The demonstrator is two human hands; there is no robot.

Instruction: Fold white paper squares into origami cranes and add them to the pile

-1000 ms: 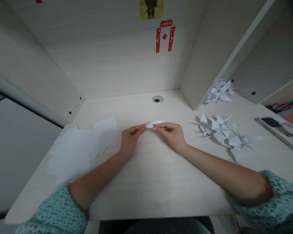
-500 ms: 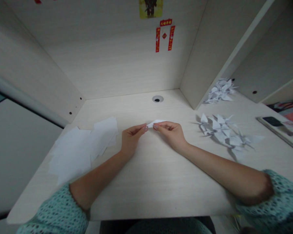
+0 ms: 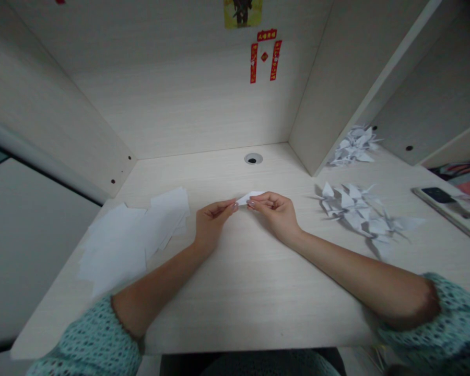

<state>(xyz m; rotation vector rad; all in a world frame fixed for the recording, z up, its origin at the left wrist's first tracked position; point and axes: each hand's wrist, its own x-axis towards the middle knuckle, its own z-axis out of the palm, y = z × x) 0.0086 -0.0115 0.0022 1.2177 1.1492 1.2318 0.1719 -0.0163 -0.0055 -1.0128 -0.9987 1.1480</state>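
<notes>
A small folded piece of white paper [image 3: 246, 198] is pinched between both hands over the middle of the pale wooden desk [image 3: 235, 292]. My left hand [image 3: 212, 219] grips its near left end with thumb and fingers closed. My right hand [image 3: 274, 211] holds the right end, fingers curled over it. Most of the paper is hidden by the fingertips; only a small white point shows between them.
Loose white sheets [image 3: 129, 237] lie spread at the left. Several folded paper cranes [image 3: 356, 211] lie at the right, with another heap [image 3: 354, 146] behind the divider panel. A cable hole [image 3: 253, 158] sits at the back. A phone [image 3: 438, 195] lies far right.
The hands stay almost in place. My right hand's fingers have shifted slightly on the paper, and the paper's tip has tilted a little.
</notes>
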